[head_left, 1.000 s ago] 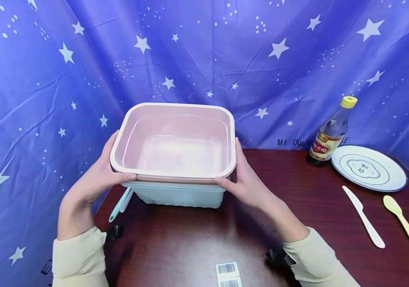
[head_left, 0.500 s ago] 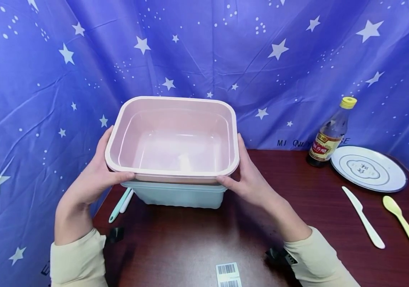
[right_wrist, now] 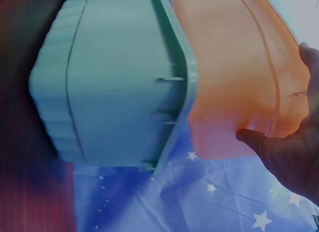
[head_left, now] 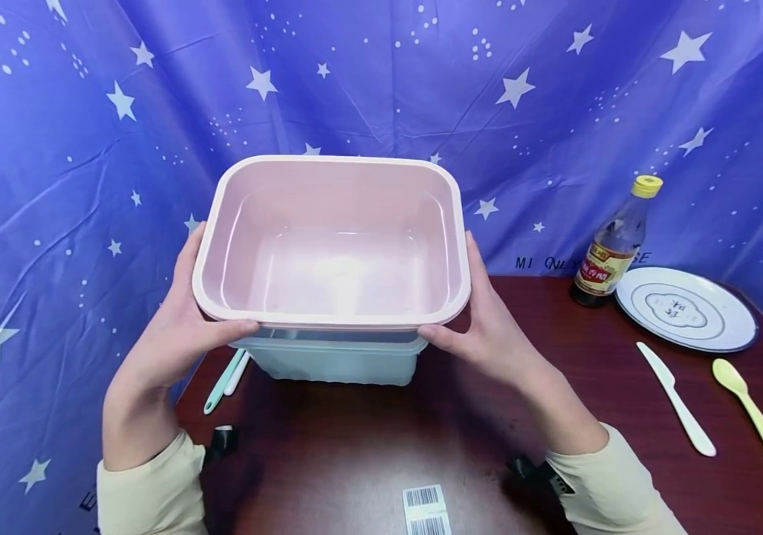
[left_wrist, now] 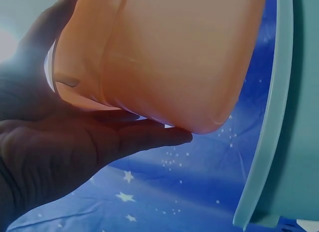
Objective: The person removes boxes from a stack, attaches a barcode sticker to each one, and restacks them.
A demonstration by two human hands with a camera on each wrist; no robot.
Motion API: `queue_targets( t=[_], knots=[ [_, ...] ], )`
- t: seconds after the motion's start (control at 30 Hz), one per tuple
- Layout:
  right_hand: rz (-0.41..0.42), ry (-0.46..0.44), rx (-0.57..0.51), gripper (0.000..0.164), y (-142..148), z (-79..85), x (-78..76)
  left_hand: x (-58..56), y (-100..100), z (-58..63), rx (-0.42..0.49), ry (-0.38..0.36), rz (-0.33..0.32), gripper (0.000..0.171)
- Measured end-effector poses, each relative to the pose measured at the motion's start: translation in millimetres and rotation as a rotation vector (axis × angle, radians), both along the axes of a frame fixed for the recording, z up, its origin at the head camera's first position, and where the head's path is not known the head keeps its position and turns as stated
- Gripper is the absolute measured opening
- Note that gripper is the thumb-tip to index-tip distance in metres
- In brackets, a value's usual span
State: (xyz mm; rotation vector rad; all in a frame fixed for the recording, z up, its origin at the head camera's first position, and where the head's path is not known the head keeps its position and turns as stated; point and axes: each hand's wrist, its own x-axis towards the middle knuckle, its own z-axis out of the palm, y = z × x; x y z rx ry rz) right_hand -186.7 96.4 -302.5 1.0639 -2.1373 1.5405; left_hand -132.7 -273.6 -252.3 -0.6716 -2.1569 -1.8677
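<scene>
Both hands hold an empty pink plastic basin (head_left: 337, 275) by its two short ends, thumbs along the front rim. My left hand (head_left: 177, 327) grips the left end, and in the left wrist view its fingers (left_wrist: 154, 137) reach under the basin's side. At the opposite end my right hand (head_left: 498, 334) has a matching grip. Below stands a light teal basin (head_left: 334, 364) on the table, its inside mostly hidden behind the pink one. In the right wrist view the pink basin's bottom is raised past the teal rim (right_wrist: 190, 77), with a gap showing between them.
Left of the teal basin lie a teal handle (head_left: 223, 386) and a white handle (head_left: 237, 373). At the right are a yellow-capped bottle (head_left: 608, 253), a white plate (head_left: 722, 319), a white knife (head_left: 678, 405) and a yellow spoon (head_left: 758, 423). A barcode label (head_left: 426, 509) lies in front.
The pink basin has risen out of the teal basin in both hands and tilts a little more toward me. The teal basin and the other things have stayed put.
</scene>
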Motion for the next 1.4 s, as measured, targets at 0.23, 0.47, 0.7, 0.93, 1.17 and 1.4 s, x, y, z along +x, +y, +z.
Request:
queue_targets(
  t=[0.23, 0.47, 0.7, 0.93, 1.17, 1.4],
  knots=[
    [-0.051, -0.003, 0.018, 0.117, 24.0, 3.6, 6.3, -4.3, 22.9, -2.2, 0.039, -0.002, -0.072, 0.12],
    [-0.109, -0.038, 0.047, 0.116, 44.4, 1.5, 13.0, -8.8, 42.1, -2.6, -0.01, -0.063, -0.026, 0.12],
    [-0.143, -0.081, 0.047, 0.115, 68.2, 1.1, 18.8, -19.5, 65.2, -5.6, -0.032, -0.043, -0.059, 0.118],
    [-0.196, -0.09, 0.053, 0.115, 90.9, -0.2, 24.3, -31.2, 88.6, -10.7, 0.008, -0.049, -0.122, 0.116],
    [-0.203, -0.082, 0.04, 0.116, 106.2, 0.0, 28.6, -37.0, 105.8, -14.3, 0.038, -0.058, -0.176, 0.119],
    [-0.232, -0.076, 0.035, 0.115, 125.3, 0.8, 31.8, -45.5, 126.6, -17.7, 0.08, -0.052, -0.233, 0.117]
  ],
)
